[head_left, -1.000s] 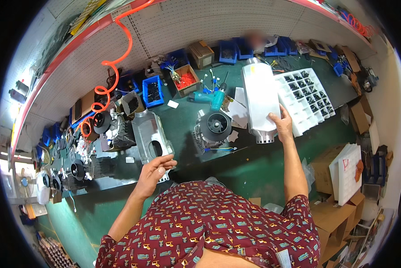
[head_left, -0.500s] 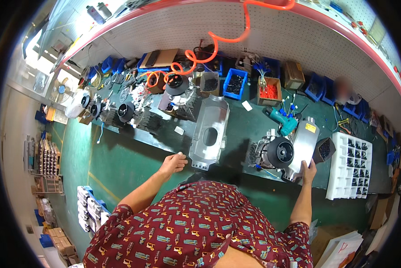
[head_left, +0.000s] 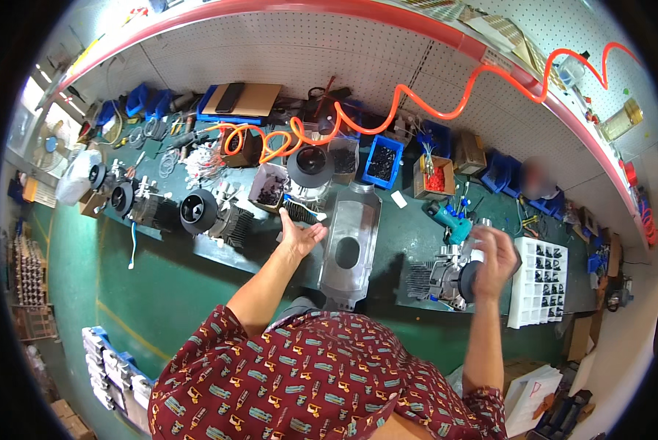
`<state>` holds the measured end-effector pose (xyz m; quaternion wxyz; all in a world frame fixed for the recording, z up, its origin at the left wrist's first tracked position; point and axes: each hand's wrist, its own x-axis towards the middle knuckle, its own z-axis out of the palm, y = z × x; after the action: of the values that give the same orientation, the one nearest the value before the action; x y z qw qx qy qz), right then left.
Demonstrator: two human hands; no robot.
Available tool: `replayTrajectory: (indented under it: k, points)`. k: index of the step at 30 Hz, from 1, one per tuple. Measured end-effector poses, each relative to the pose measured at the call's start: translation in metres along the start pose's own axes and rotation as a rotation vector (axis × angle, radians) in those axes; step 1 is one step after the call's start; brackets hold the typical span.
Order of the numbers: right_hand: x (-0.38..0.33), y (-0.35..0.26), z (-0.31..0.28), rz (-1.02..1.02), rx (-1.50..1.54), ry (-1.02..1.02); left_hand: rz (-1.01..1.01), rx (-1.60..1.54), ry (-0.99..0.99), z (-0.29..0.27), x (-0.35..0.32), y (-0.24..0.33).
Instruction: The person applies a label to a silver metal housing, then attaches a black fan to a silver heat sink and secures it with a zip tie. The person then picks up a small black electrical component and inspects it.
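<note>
My left hand (head_left: 299, 236) is open, palm turned up and fingers apart, just in front of a finned motor unit with a black round fan (head_left: 310, 166). A white-tipped cable (head_left: 305, 208) lies close to its fingers. Right of that hand, a long silver metal cover (head_left: 352, 220) with an oval hole rests on the bench. My right hand (head_left: 494, 258) is raised and blurred by motion over another finned motor unit (head_left: 445, 276), partly covering its black fan (head_left: 469, 281). Whether its fingers hold anything cannot be made out. Behind it lies a teal power driver (head_left: 452, 223).
More fan motor units (head_left: 213, 214) stand along the left bench. Blue bins (head_left: 382, 161) and an open carton of red parts (head_left: 434, 176) line the back. A white tray of black parts (head_left: 538, 281) sits at right. An orange coiled hose (head_left: 446, 116) hangs across.
My left hand has moved forward and opened out toward the fan motor. The right hand has lifted off the yellow-labelled silver cover, which no longer shows. The view has shifted.
</note>
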<state>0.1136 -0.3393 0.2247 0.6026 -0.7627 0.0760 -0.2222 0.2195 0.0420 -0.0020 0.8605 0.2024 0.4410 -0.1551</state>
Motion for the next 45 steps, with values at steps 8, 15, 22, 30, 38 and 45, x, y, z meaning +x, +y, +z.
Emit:
replayTrajectory:
  k: [8, 15, 22, 30, 38, 45]
  points:
    - [0.054, 0.03, 0.313, 0.232, -0.053, -0.376, -0.187, -0.041, -0.096, 0.012, 0.029, 0.011]
    - [0.001, 0.032, 0.33, 0.335, 0.185, -0.376, -0.175, -0.287, -0.44, 0.009, 0.001, 0.025]
    - [-0.092, 0.017, 0.29, 0.343, 0.177, -0.5, -0.229, -0.163, -0.427, -0.034, -0.006, 0.024]
    - [-0.116, -0.01, 0.216, 0.177, 0.018, -0.646, 0.054, 0.203, -0.736, -0.059, -0.049, 0.017]
    - [-0.08, -0.003, 0.215, -0.553, -0.431, -0.485, 0.189, 0.248, -0.794, -0.063, -0.082, 0.002]
    - [-0.126, 0.025, 0.192, -0.365, -0.162, -0.187, 0.152, 0.23, -0.658, -0.051, -0.086, 0.036]
